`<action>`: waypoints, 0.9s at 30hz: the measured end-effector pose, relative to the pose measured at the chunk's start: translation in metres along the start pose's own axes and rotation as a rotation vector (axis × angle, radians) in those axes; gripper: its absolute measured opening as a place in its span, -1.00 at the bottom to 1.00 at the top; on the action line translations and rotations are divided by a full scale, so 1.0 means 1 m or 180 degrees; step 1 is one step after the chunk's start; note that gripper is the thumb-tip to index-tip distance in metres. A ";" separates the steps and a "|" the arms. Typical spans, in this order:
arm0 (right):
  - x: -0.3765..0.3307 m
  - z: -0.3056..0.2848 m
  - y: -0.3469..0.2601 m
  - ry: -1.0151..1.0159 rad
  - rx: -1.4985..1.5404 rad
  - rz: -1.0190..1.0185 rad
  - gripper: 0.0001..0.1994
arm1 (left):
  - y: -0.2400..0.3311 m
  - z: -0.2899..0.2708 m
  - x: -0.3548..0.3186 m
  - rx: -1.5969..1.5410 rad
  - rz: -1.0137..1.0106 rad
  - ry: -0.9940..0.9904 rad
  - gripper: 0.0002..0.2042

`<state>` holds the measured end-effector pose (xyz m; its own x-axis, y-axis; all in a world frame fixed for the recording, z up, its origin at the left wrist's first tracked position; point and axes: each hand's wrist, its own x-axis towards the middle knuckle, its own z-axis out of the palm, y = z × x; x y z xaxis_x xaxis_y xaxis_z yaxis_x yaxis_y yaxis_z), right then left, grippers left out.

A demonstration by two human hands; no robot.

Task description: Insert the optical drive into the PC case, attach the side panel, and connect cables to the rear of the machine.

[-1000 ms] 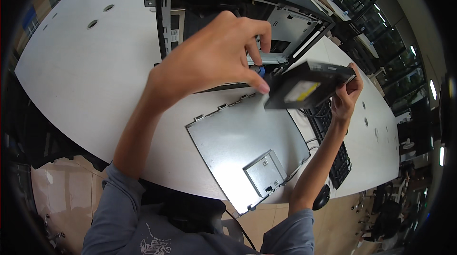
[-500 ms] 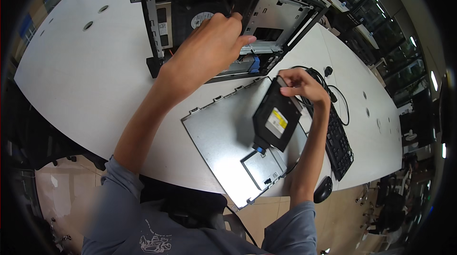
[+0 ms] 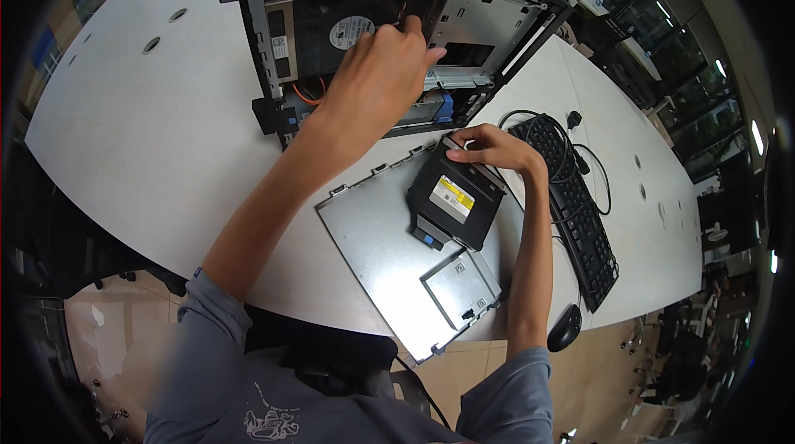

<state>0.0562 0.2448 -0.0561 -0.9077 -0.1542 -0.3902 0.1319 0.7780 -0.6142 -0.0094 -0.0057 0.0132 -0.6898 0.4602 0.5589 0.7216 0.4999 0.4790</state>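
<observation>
A black optical drive with a yellow-and-white label lies on the grey metal side panel, which rests flat on the white table. My right hand grips the drive's far corner. My left hand reaches into the open black computer case, fingers curled on the metal frame beside a fan with a round label; whether it grips anything there is hidden.
A black keyboard with its looped cable lies right of the panel, and a black mouse sits near the table's front edge. Blue clips and orange wires show inside the case. A dark chair is below me.
My right hand brought the drive down from mid-air and laid it on the side panel. My left hand moved further into the case.
</observation>
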 end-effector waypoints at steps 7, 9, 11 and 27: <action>0.004 0.001 0.012 0.0179 0.0094 -0.0187 -0.44 | -0.006 0.011 0.003 -0.0083 0.0091 0.0238 -0.70; 0.006 0.001 0.012 0.0153 0.0030 -0.0174 -0.45 | -0.009 0.013 0.004 -0.0071 0.0110 0.0331 -0.72; 0.005 0.002 0.012 0.0156 0.0139 -0.0078 -0.44 | -0.008 0.013 0.004 -0.0165 0.0077 0.0319 -0.73; -0.001 -0.003 -0.006 0.0193 0.0322 -0.0029 -0.76 | -0.006 0.008 0.003 -0.0243 -0.0019 0.0256 -0.78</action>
<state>0.0556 0.2416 -0.0498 -0.9311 -0.1214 -0.3439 0.1603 0.7108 -0.6849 -0.0163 -0.0020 0.0062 -0.6893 0.3954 0.6071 0.7220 0.4437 0.5309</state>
